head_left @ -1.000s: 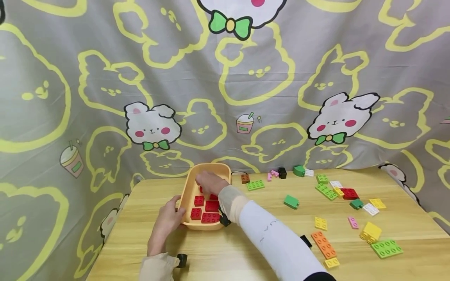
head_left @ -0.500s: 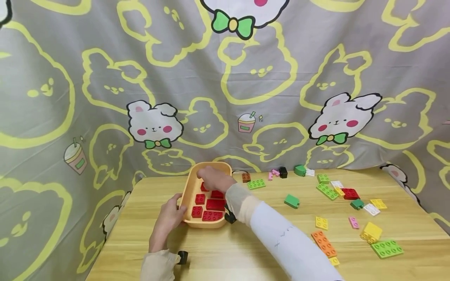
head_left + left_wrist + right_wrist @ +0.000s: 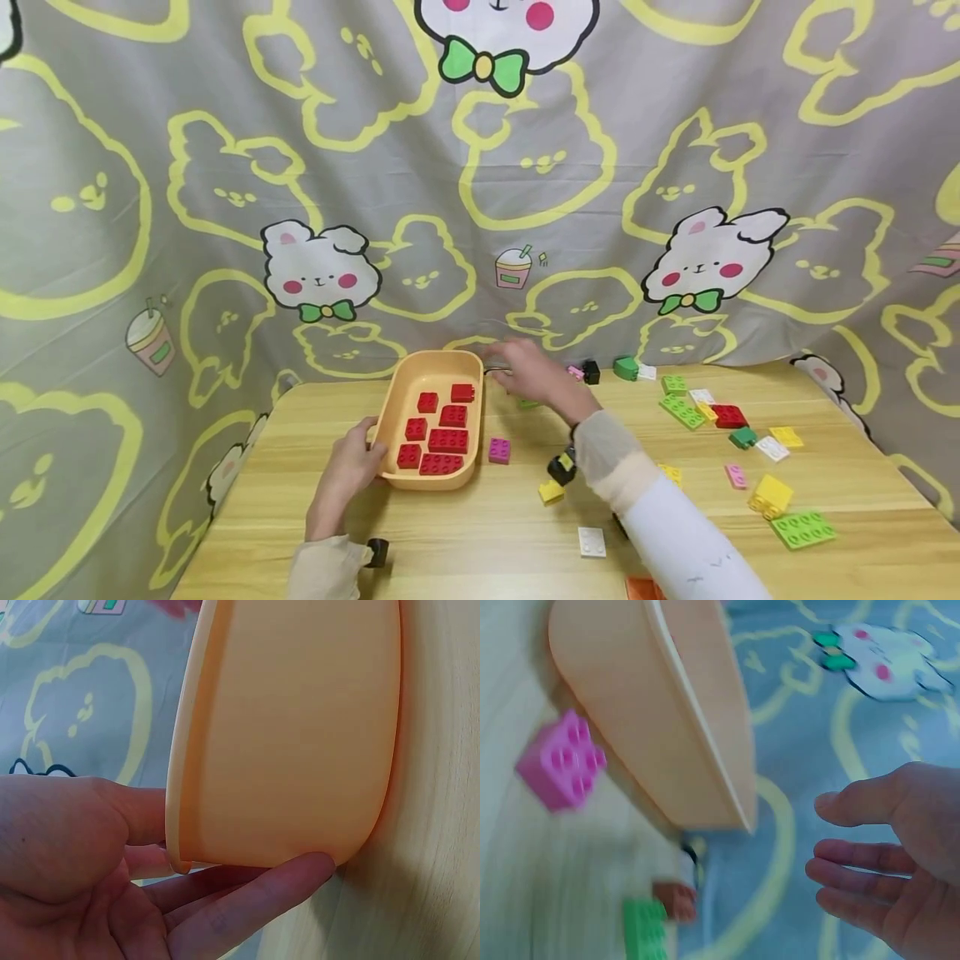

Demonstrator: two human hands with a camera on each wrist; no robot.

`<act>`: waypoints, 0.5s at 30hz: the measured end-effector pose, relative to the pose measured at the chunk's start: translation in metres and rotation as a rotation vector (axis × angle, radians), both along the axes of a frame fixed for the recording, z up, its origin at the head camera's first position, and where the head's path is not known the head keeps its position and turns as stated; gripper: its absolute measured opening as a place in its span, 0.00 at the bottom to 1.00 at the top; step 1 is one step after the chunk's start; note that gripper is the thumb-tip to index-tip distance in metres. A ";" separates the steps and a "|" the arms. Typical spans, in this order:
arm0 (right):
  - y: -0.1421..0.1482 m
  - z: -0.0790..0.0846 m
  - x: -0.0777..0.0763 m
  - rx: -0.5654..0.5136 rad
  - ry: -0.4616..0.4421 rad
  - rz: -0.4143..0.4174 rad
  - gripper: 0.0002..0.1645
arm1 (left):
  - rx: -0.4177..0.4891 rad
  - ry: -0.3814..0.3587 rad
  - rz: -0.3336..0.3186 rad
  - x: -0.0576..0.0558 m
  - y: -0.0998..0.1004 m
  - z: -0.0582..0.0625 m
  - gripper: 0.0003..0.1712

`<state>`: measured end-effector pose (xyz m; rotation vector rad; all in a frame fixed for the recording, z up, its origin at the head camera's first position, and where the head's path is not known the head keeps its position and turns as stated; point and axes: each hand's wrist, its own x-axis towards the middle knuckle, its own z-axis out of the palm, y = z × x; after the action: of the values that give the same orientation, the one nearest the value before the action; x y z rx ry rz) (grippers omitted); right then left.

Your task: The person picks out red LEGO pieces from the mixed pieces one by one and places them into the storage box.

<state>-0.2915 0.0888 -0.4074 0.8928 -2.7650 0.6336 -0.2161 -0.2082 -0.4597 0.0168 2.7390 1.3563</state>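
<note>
A shallow orange plastic bin (image 3: 429,482) stands on the table with several red toy building bricks (image 3: 448,442) lying in it. My left hand (image 3: 348,462) grips the bin's near left corner; in the left wrist view the fingers of that hand (image 3: 112,885) reach along the outside wall while the thumb is at the rim. Beyond the bin's far right corner hovers my right hand (image 3: 540,379), holding nothing. Its fingers are extended and apart in the right wrist view. Closest to it on the table are a brown brick (image 3: 675,900) and a light green brick (image 3: 645,930).
Right of the bin sit a magenta brick (image 3: 499,451), a yellow brick (image 3: 551,492) and a white plate piece (image 3: 592,542). Several loose bricks in green, yellow, pink and white spread over the table's right side, with one red brick (image 3: 729,416). A patterned curtain (image 3: 420,183) hangs behind.
My right hand has come out of the bin and moved right, past its far right corner. More red bricks in the bin show now. The left hand has kept its grip.
</note>
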 end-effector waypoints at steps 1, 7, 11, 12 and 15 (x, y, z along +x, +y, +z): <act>0.010 0.001 0.004 -0.013 0.003 -0.018 0.20 | 0.000 -0.001 -0.001 0.000 0.000 0.000 0.29; 0.062 0.002 0.032 -0.067 0.083 -0.110 0.22 | -0.009 -0.013 -0.004 0.001 -0.002 0.001 0.29; 0.088 -0.001 0.051 -0.087 0.125 -0.131 0.24 | -0.021 -0.010 0.001 0.001 -0.004 0.001 0.30; 0.095 -0.002 0.055 -0.090 0.126 -0.140 0.24 | -0.024 -0.010 0.000 0.001 -0.004 0.001 0.30; 0.119 -0.006 0.065 -0.095 0.127 -0.180 0.26 | -0.012 -0.018 -0.005 0.001 -0.003 0.001 0.30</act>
<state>-0.2261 0.2074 -0.4137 0.6320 -2.6382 0.6467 -0.2151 -0.2113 -0.4589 0.0111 2.7306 1.3314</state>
